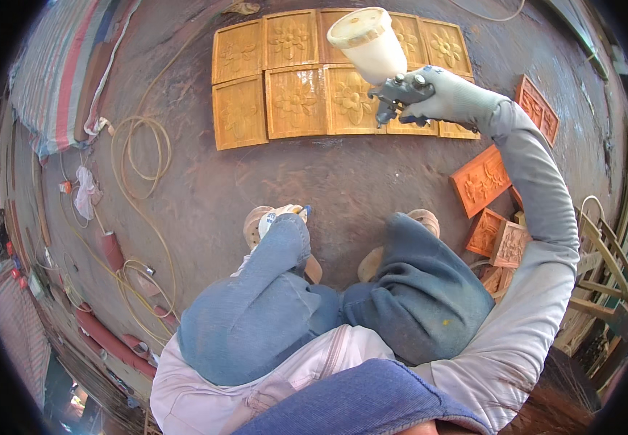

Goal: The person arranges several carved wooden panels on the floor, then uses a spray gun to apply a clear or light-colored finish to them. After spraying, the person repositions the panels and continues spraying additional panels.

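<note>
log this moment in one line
right grip: closed on spray gun | cup: white | carved yellow panels: two rows on floor

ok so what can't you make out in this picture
In the head view:
Contents of the white cup: hidden by its wall.
Handle of the spray gun: wrapped by the right hand.
Carving on one upper-row yellow panel: behind the cup.
Lowest reddish carved pieces: partly behind the right sleeve.

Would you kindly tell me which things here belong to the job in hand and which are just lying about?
Job, it seems: spray gun in the right hand; white cup; yellow-brown carved panels.

Apparently lying about: striped sheet; plastic bag; wooden frame.
</note>
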A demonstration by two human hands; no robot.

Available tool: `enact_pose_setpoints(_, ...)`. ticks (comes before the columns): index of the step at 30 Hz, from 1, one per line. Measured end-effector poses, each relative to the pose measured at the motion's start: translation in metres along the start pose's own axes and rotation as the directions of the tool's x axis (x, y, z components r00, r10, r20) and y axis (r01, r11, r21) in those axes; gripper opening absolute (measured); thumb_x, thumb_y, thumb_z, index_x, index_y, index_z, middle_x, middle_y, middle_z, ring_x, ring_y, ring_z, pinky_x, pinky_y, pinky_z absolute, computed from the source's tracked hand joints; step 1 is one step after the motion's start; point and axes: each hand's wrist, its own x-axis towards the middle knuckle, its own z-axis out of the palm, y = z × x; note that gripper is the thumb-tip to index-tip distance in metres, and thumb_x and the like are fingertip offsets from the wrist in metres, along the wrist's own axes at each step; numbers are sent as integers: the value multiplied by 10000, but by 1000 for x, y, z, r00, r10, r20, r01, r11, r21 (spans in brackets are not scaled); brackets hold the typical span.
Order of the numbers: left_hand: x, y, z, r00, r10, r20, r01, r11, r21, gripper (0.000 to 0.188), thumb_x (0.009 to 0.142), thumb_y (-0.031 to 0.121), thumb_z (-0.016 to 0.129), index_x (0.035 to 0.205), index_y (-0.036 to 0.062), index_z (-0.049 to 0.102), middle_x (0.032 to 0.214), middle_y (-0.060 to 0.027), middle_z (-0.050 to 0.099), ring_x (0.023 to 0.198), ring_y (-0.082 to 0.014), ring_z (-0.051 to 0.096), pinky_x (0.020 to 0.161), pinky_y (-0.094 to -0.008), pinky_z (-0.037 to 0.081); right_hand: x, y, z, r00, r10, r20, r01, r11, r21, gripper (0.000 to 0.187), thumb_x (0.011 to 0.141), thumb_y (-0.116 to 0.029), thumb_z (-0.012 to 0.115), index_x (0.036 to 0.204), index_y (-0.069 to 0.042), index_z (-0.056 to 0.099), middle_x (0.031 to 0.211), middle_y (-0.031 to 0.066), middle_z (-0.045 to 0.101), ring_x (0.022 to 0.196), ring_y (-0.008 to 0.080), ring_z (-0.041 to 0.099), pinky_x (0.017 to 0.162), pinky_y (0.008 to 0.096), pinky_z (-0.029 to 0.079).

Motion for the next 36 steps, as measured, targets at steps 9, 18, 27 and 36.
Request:
enact_pose_setpoints(9,29,-2,20,996,-88,-31,89,996,18,437,1003,492,436,1250,202,650,1317,-35,637,1203,-274,610,993,-424,491,49,39,-26,796,-306,-522,15,873,-488,445,846,-279,739,1221,-54,652,906,124,700,769,178,667,713,319,543)
enact_pose_setpoints(18,48,-13,28,992,-110,54,111,994,-4,425,998,499,455,1245,214,652,1318,-20,638,1195,-250,620,969,-416,504,-2,-2,40,958,133,-253,1,884,468,290,879,-198,721,1078,-1,645,748,42,630,597,96,588,498,251,473)
enact_pose_setpoints(27,8,-12,4,998,-64,9,64,993,-96,349,977,464,535,1217,248,668,1268,-5,660,1133,-214,652,900,-358,510,-102,106,20,661,384,-645,-279,923,264,366,875,-181,726,1180,-1,634,832,27,665,564,86,545,503,250,457)
enact_pose_setpoints(36,19,-9,13,997,-69,-35,68,997,-31,346,974,461,542,1215,246,667,1252,-12,664,1120,-229,653,899,-366,510,-118,98,42,625,448,-639,-186,881,435,424,878,-174,754,1239,1,616,929,29,679,728,77,604,582,239,496)
